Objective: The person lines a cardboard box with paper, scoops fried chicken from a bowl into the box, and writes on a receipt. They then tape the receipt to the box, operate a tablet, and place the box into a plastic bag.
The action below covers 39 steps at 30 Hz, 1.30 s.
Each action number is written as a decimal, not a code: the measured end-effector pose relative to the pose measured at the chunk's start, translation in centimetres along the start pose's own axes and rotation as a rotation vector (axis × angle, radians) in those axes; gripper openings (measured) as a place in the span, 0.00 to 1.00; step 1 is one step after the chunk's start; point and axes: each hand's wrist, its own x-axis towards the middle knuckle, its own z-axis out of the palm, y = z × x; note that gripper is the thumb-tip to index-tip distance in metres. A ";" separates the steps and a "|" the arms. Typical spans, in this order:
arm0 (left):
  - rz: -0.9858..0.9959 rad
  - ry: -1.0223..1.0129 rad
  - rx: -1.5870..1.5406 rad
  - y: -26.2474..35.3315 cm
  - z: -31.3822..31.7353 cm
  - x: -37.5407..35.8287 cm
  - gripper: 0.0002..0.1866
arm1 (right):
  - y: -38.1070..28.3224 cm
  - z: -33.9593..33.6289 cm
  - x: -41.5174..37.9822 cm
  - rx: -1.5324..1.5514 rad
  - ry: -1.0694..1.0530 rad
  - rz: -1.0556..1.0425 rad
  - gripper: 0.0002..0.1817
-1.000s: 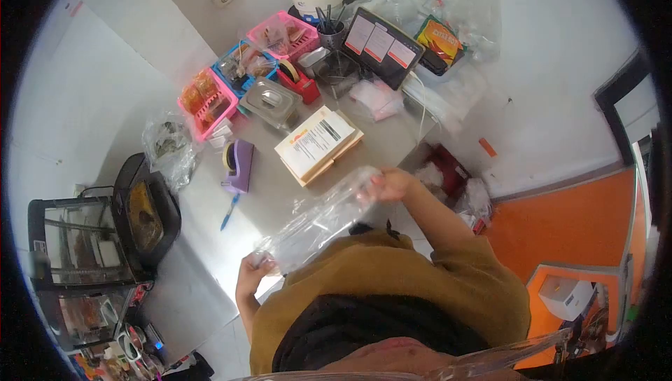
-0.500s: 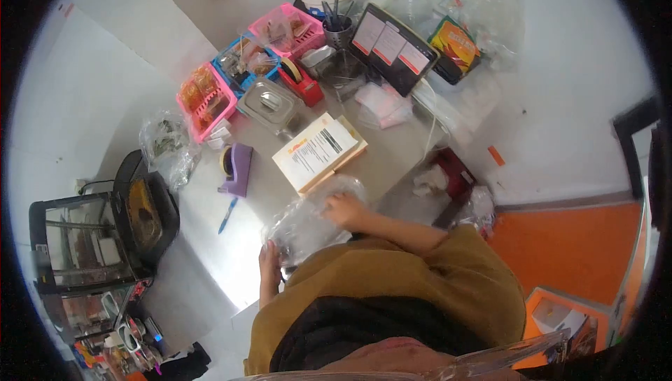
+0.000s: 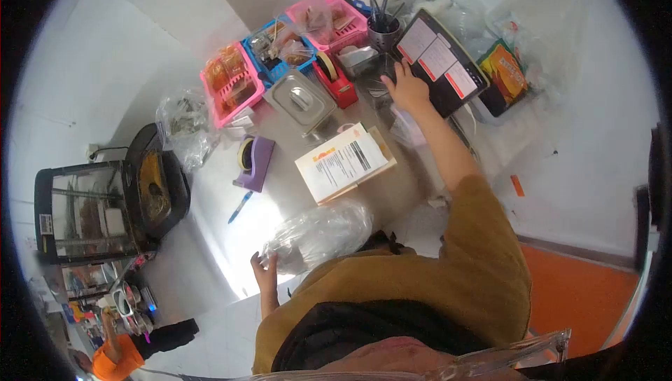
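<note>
A clear plastic bag (image 3: 329, 230) lies crumpled on the near side of the steel table, close to my body. At its left end is my left hand (image 3: 265, 272), fingers raised and apart, next to or lightly touching the plastic. My right hand (image 3: 409, 90) is stretched out to the far side, fingers extended, at the lower left edge of a tablet (image 3: 442, 66) showing white and red panels. Whether the fingertips touch the screen is hard to see. Between the hands lies a box with a printed paper (image 3: 344, 164) on top.
A purple tape dispenser (image 3: 256, 164) and a blue pen (image 3: 240, 207) lie left. Behind are a lidded steel container (image 3: 301, 99), a red tape dispenser (image 3: 337, 81), pink and blue baskets (image 3: 231, 87) and a pen cup (image 3: 384, 33). A person in orange (image 3: 117, 360) is at lower left.
My right hand has left the plastic bag and reached forward to the tablet. My left hand's fingers have lifted apart beside the bag. The view has shifted, and a person in orange now shows.
</note>
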 end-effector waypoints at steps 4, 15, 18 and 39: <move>0.231 0.105 0.143 -0.2 0.0 -0.2 0.33 | 1.1 1.1 1.8 -0.014 0.014 0.028 0.36; 0.756 -0.231 0.102 14.5 5.3 0.8 0.31 | -3.9 -4.1 -10.4 0.601 -0.258 0.050 0.36; 0.046 -0.565 -0.366 15.5 10.4 5.1 0.39 | -3.9 -0.4 -13.6 0.804 -0.337 0.182 0.40; 0.173 -0.470 -0.460 12.8 -3.4 -3.7 0.29 | -13.6 -7.9 -28.7 0.812 -0.398 -0.154 0.29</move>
